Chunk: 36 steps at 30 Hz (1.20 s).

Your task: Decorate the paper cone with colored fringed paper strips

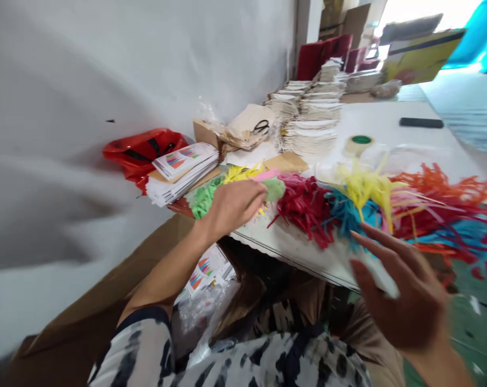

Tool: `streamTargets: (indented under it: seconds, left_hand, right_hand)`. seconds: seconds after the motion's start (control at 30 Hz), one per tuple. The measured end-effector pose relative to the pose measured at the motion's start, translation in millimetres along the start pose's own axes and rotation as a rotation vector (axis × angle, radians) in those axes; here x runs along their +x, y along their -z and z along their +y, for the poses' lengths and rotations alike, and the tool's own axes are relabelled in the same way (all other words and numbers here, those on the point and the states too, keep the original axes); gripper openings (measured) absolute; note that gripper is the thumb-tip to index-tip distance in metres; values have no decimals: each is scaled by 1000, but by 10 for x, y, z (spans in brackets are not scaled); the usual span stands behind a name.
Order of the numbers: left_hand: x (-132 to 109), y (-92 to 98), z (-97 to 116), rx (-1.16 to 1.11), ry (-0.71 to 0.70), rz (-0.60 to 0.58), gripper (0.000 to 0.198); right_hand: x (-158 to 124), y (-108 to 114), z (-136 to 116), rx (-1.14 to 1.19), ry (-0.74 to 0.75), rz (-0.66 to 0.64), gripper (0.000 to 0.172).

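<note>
My left hand [236, 208] is closed above the table's near edge, gripping a light green paper tassel [274, 189] whose rounded end sticks out past the fingers. Green paper strips [206, 199] and yellow strips [241, 173] lie just behind this hand. A crimson tassel [308, 207] and a blue tassel [350, 212] rest on the table between the hands. My right hand [405, 290] hovers at the near edge, fingers spread and holding nothing, slightly blurred. Close beyond it are a yellow tassel [364, 185] and an orange tassel [441, 185].
Printed sheets [183, 166] are stacked beside a red bag [141, 153] at the wall. Farther back stand tall paper stacks [314, 121], scissors [261, 127], a tape roll [359, 144] and a dark phone-like slab [421, 123]. A blurred yellow board [424, 56] rises at the far right.
</note>
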<state>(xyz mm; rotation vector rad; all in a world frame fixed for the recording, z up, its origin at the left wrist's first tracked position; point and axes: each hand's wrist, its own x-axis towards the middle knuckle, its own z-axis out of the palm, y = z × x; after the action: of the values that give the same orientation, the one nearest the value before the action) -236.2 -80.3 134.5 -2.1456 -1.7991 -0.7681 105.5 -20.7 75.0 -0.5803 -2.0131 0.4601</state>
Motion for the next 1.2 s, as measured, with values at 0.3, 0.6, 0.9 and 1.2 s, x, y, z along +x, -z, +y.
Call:
streamTargets:
  seconds: [0.3,0.6,0.9,1.2]
  left_hand:
    - [407,-201,1074,-610,-256,-309,20]
    - [602,-285,1326,-606,-426,-459,26]
    - [513,-382,1326,-412,-496,-217,17]
    - [605,-885,1053,-4,-420,-140,28]
  right_hand:
    - [155,82,-61,7,-67,-49,33]
    - [-69,393,224,40,-46,-208,14]
    - [-378,682,314,116,-357,-220,16]
    - [-463,590,671,-111,-613,-387,30]
